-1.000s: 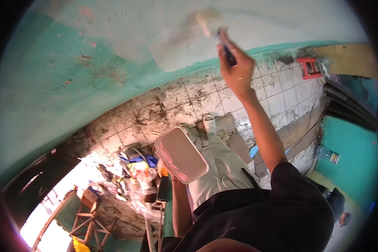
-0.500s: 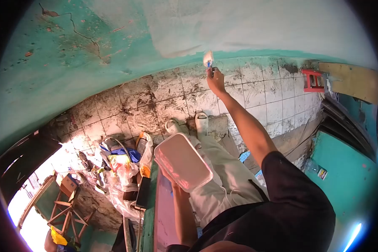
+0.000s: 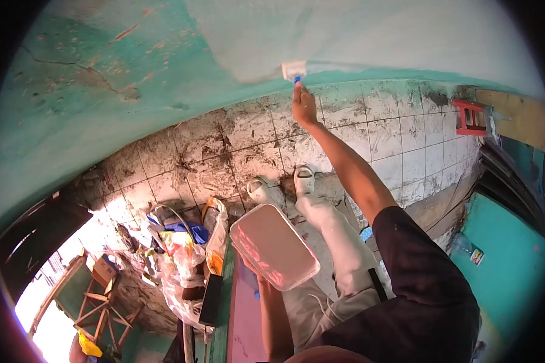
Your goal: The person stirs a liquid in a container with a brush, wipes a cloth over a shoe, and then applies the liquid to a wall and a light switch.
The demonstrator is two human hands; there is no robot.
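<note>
My right hand (image 3: 304, 107) is closed around the handle of a paintbrush (image 3: 294, 69) with a pale, wide head and a blue part below it. The brush head lies against the lower wall (image 3: 357, 45), where a whitish coat meets bare turquoise. Below, my left hand (image 3: 252, 266) supports a pale rectangular tub (image 3: 275, 245) from its left and under side, most of its fingers hidden by it. The tub is tilted, and its broad pale surface catches pinkish light and shadow.
Dirty white floor tiles (image 3: 251, 130) run along the wall, with my sandals (image 3: 304, 179) on them. Plastic bags (image 3: 184, 260) lie left of a green-edged board (image 3: 225, 302). A wooden frame (image 3: 103, 311) stands lower left; a red plastic object (image 3: 470, 118) and dark stacked sheets (image 3: 511, 181) are at right.
My right hand has moved up and slightly left with the paintbrush, whose head now shows wider against the wall. The tub sits a little lower and further right in view.
</note>
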